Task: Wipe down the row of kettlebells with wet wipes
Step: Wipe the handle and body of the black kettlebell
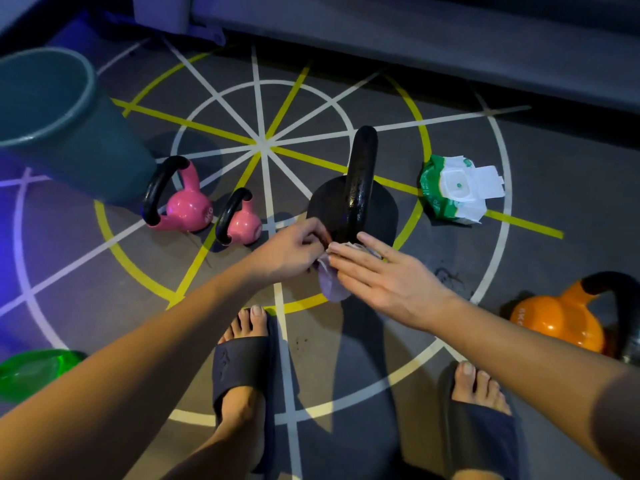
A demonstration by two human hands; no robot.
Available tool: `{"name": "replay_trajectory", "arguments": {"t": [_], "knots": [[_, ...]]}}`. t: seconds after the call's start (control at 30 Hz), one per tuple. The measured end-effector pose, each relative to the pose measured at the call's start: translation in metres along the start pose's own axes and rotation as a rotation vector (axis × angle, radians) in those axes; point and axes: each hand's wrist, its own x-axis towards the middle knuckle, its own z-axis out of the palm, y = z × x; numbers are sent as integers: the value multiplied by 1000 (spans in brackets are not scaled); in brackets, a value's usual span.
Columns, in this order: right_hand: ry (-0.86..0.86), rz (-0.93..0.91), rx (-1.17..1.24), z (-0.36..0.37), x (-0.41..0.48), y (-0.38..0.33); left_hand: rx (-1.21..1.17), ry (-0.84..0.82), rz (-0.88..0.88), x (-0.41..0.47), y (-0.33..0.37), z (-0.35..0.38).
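1. Black kettlebell (349, 206), head view: stands upright on the floor (346, 98), on the painted pattern of white and yellow circles and spokes, just ahead of the person's feet. The handle is glossy.
2. Wet wipe (329, 285): pale and crumpled, at the near side of the black kettlebell by the foot of its handle. Its loose end hangs down between the two hands.
3. Left hand (294, 251): fingers curled, pinching the upper edge of the wet wipe.
4. Right hand (377, 271): fingers straight and slightly spread, laid over the wet wipe. Whether the thumb grips it cannot be told.
5. Pack of wet wipes (453, 188): green and white, flap open, on the floor to the right of the black kettlebell, apart from it.
6. Larger pink kettlebell (187, 206) and smaller pink kettlebell (244, 225): black handles, side by side, left of the black kettlebell.
7. Orange kettlebell (557, 317): at the right edge, beside the right forearm.
8. Teal bucket (69, 133): far left, behind the larger pink kettlebell.
9. Green object (31, 372): lower left corner, kind unclear.
10. Dark slides (242, 362): one on each foot, toes pointing toward the black kettlebell.
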Motion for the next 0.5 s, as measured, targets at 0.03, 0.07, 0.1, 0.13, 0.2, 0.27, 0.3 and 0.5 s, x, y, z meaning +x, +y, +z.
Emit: {"name": "replay_trajectory", "arguments": {"t": [0.03,0.07,0.1,0.13,0.2,0.27,0.3,0.5], "knots": [[-17,-28,-16,-1,0,5,-33,-35,-2,-3,-2,-2],[-29,-57,-30,-2,-1,9,-67,-69,-9,-6,-4,-3],[-32,-84,-35,-3,-1,14,-95,-98,-16,-7,-6,-5],[-30,-103,-21,-2,-2,18,-119,-125,-22,-9,-7,-6],[-13,-101,72,-3,-1,22,-139,-166,-44,-9,-10,-5],[10,-57,197,-4,0,20,-106,-160,-35,-8,-11,-1],[21,-29,243,-3,1,17,-73,-122,-14,-6,-11,2],[86,24,226,-5,-11,8,78,54,14,8,-14,6]]}}
